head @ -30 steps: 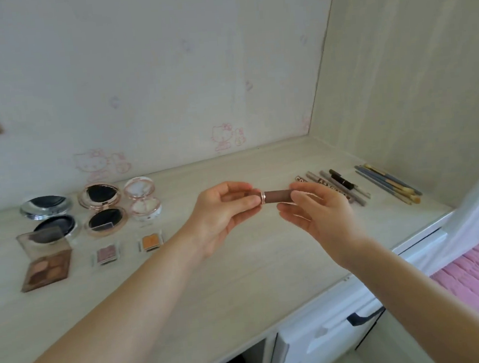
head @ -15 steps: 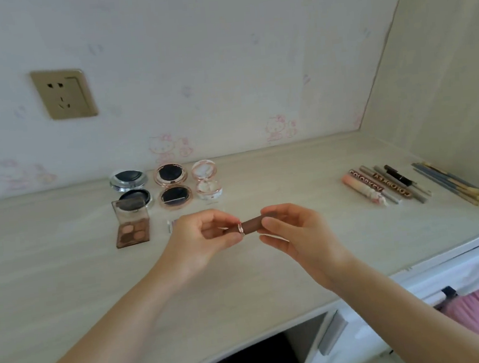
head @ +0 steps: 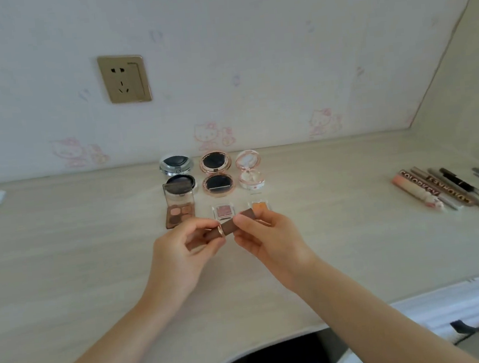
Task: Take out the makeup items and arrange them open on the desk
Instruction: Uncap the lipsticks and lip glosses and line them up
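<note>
- Already laid out open on the tabletop [head: 64, 256], at 12 o'clock from the hands: 3 round compacts with lids up, a silver one [head: 177, 172], a rose-gold one [head: 217, 174] and a pale pink one [head: 249, 170].
- In front of them sit an open brown eyeshadow palette [head: 179, 209] and 2 small single-shade pans, one pink [head: 223, 211], one orange [head: 259, 205].
- At 3 o'clock, well apart from that group, a row of slim tubes and pencils [head: 438, 190] lies side by side; whether their caps are off cannot be told here.
- In hand now: a brown lipstick [head: 232, 226], held level above the tabletop just in front of the single pans.
- The left hand [head: 180, 251] is clamped by thumb and fingers on the end with the metallic ring; the right hand [head: 267, 237] pinches the other end.
- The 2 halves look joined, so I judge the cap is not yet off.
- Left to do, by my reading: pull the lipstick apart and set it down open; any further items out of view cannot be judged.
</note>
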The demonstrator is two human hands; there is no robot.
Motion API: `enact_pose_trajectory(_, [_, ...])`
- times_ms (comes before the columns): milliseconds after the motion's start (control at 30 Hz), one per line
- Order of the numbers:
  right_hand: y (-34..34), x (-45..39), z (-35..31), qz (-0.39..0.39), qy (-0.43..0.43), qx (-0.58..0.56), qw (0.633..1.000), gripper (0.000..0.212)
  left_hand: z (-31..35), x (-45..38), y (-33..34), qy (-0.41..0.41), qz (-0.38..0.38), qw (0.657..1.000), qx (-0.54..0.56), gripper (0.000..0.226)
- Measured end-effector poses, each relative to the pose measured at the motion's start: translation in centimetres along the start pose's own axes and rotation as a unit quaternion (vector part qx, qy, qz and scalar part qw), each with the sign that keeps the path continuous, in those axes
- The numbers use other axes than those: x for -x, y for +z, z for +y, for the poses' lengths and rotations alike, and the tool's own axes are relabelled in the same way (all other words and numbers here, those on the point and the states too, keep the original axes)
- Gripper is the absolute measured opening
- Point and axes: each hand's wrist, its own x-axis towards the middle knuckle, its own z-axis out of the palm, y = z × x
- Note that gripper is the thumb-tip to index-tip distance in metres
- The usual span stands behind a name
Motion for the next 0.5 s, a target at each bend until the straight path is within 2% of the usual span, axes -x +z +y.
enact_pose_trajectory(167, [0.7, -0.8, 1.2, -0.006, -0.024, 0.0, 1.0, 0.011, -0.4, 0.1, -0.8, -0.011, 0.018, 0.999, -0.041, 0.028])
enact_pose_trajectory(333, [0.1, -0.8, 1.3, -0.039, -0.06, 0.069, 0.995, 0.011, -0.4, 0.0, -1.5, -0.065, -0.047, 0.996, 0.035, 0.015])
enact_pose_trajectory(500, [-0.2, -0.6, 1.4, -0.055, -0.058, 0.04, 0.996, 0.02, -0.1, -0.1, -1.4, -0.073, -0.051, 0.995, 0.041, 0.009])
